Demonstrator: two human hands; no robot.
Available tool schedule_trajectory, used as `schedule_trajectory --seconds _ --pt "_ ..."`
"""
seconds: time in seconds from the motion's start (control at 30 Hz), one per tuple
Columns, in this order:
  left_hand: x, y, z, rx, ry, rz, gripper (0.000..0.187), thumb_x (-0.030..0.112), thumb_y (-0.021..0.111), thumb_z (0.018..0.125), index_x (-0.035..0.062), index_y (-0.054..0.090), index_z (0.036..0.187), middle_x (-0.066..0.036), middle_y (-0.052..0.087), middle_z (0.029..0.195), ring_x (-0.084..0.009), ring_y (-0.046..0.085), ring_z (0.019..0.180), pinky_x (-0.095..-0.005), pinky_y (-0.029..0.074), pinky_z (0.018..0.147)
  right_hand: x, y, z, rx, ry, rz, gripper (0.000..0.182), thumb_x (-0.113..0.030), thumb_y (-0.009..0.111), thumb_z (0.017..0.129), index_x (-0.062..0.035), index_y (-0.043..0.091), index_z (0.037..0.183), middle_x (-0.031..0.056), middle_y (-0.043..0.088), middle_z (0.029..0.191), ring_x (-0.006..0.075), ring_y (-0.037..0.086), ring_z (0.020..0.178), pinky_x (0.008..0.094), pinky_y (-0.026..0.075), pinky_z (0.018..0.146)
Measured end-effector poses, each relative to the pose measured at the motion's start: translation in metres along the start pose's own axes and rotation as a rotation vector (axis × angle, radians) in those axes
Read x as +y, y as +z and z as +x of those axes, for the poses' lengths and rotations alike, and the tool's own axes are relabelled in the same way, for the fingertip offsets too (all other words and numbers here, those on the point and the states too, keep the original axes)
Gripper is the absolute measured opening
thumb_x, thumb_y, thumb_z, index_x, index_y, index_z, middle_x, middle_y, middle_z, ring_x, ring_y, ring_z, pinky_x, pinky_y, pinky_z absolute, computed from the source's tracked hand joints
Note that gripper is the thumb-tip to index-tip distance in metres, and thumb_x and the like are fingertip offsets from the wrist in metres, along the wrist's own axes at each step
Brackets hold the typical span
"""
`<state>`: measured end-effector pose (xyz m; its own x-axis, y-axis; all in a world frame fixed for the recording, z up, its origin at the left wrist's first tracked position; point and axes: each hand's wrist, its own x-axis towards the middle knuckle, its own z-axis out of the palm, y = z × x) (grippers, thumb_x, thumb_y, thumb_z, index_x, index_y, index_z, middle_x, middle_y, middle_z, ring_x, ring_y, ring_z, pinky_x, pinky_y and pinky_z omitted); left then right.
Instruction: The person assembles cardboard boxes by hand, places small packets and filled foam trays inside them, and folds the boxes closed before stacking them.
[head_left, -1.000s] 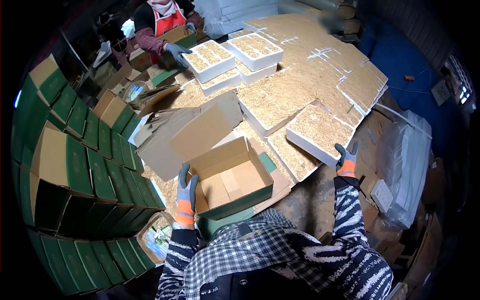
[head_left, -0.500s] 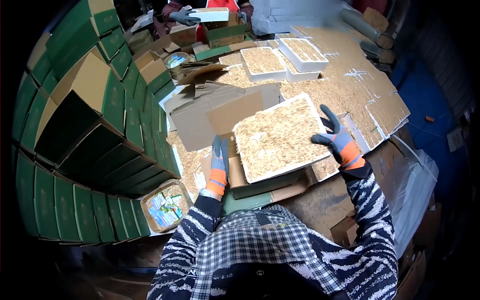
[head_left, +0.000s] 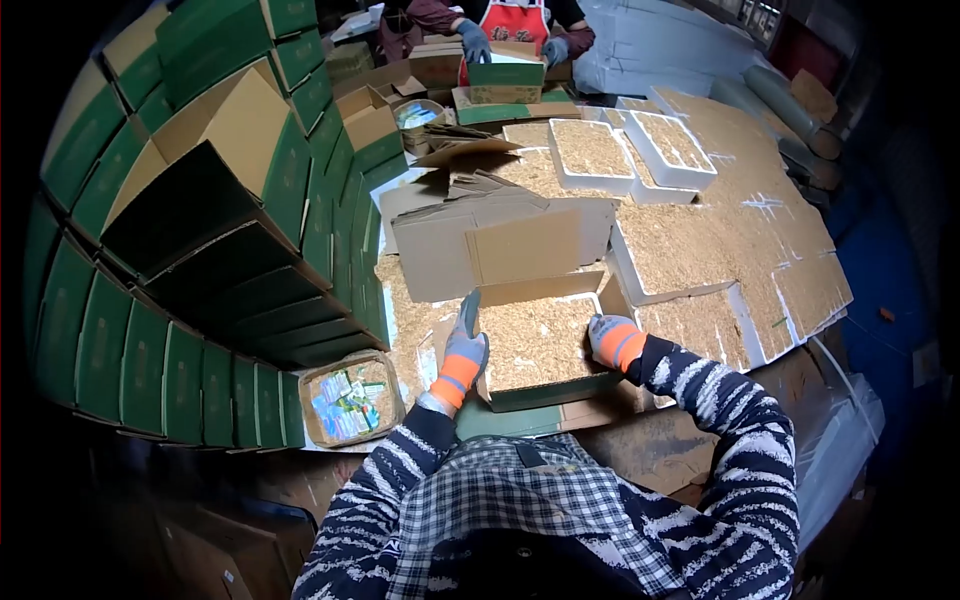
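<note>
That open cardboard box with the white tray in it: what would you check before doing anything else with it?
1. White tray sits down inside the cardboard box: ok.
2. Left hand at the box's left wall: ok.
3. Right hand at the right edge: ok.
4. Back flap stands open: ok.
5. Tray level in the box: cannot tell.
6. Box of small packets lies apart from the carton: ok.

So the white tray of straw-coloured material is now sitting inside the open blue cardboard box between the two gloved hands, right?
Not quite: the head view shows the cardboard box is green outside, not blue. The white tray does sit inside it, between the left hand and right hand.
</note>
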<state>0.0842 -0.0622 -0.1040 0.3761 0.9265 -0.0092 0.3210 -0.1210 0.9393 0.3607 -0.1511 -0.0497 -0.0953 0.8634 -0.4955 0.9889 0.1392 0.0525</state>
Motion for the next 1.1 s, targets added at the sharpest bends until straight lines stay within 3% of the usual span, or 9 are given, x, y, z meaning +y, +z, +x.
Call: schedule_trajectory --seconds 0.13,0.23,0.4,0.47,0.67,0.77,0.87,1.0,1.1 --pt "-0.013 -0.005 0.004 0.014 0.034 -0.103 0.071 0.000 0.049 0.081 0.0130 0.033 0.149 -0.016 0.036 0.151 -0.0320 0.033 0.140 -0.0333 0.029 0.114 -0.037 -0.067 0.001 0.120 -0.133 -0.322 0.022 -0.019 0.057 0.083 -0.0112 0.074 0.095 0.0108 0.073 0.090 0.0274 0.069 0.091 0.0404 0.054 0.072" --pt "0.002 0.014 -0.004 0.042 0.089 0.072 0.064 0.007 0.055 0.087 0.0117 0.036 0.148 -0.016 0.037 0.150 -0.0307 0.034 0.140 -0.0328 0.029 0.113 0.018 -0.084 0.067 0.865 -0.201 -0.042 0.029 -0.024 0.064 0.080 -0.0133 0.065 0.107 0.0103 0.069 0.100 0.0274 0.066 0.093 0.0379 0.052 0.082" --pt "0.002 0.010 -0.022 0.184 0.053 -0.554 0.062 0.017 0.061 0.093 0.0048 0.034 0.147 -0.011 0.042 0.147 -0.0216 0.041 0.134 -0.0321 0.033 0.109 0.092 -0.060 0.184 0.774 0.069 -0.068 0.060 -0.028 0.082 0.066 -0.0123 0.058 0.118 0.0124 0.057 0.120 0.0351 0.053 0.112 0.0434 0.044 0.097" --pt "0.001 -0.017 -0.043 0.285 0.042 -0.173 0.058 0.017 0.066 0.090 0.0074 0.042 0.142 -0.014 0.051 0.134 -0.0235 0.055 0.117 -0.0333 0.048 0.093 0.085 -0.063 0.189 0.686 0.158 -0.051 0.058 -0.026 0.081 0.068 -0.0117 0.057 0.118 0.0122 0.056 0.120 0.0360 0.054 0.112 0.0443 0.044 0.097" --pt "-0.093 -0.142 -0.128 0.881 -0.271 0.457 0.037 0.022 0.073 0.082 0.0056 0.059 0.113 -0.012 0.060 0.105 -0.0288 0.061 0.098 -0.0365 0.049 0.085 0.152 -0.064 0.208 0.601 0.192 0.095 0.044 -0.031 0.071 0.081 -0.0150 0.061 0.121 0.0166 0.062 0.123 0.0349 0.059 0.113 0.0427 0.048 0.093" --pt "-0.103 -0.182 -0.151 0.580 -0.642 0.644 0.044 0.032 0.077 0.077 0.0069 0.061 0.109 -0.013 0.063 0.104 -0.0299 0.062 0.097 -0.0385 0.048 0.085 0.154 -0.085 0.162 0.793 0.259 0.216 0.041 -0.035 0.070 0.084 -0.0151 0.064 0.119 0.0149 0.067 0.112 0.0353 0.063 0.104 0.0434 0.050 0.089" --pt "-0.140 -0.186 -0.155 0.421 -0.661 0.842 0.042 0.039 0.077 0.074 0.0090 0.066 0.102 -0.014 0.067 0.101 -0.0308 0.062 0.099 -0.0403 0.048 0.084 0.104 -0.115 0.077 1.034 -0.136 0.551 0.026 -0.016 0.072 0.082 -0.0086 0.067 0.106 0.0133 0.069 0.101 0.0307 0.066 0.095 0.0364 0.052 0.081" --pt "-0.148 -0.194 -0.155 0.385 -0.590 0.663 0.033 0.038 0.077 0.072 0.0107 0.072 0.091 -0.013 0.070 0.096 -0.0307 0.065 0.093 -0.0394 0.050 0.082 0.024 -0.112 -0.019 1.131 -0.484 0.286 0.021 0.000 0.070 0.071 -0.0086 0.066 0.089 0.0092 0.065 0.094 0.0282 0.065 0.086 0.0342 0.052 0.075" --pt "-0.129 -0.197 -0.159 0.460 -0.506 0.617 0.028 0.032 0.076 0.076 0.0083 0.072 0.091 -0.013 0.071 0.094 -0.0307 0.065 0.091 -0.0375 0.050 0.081 -0.003 -0.074 -0.053 0.711 -0.571 0.089 0.013 -0.006 0.065 0.077 -0.0117 0.067 0.088 0.0065 0.065 0.092 0.0266 0.064 0.086 0.0344 0.052 0.073"
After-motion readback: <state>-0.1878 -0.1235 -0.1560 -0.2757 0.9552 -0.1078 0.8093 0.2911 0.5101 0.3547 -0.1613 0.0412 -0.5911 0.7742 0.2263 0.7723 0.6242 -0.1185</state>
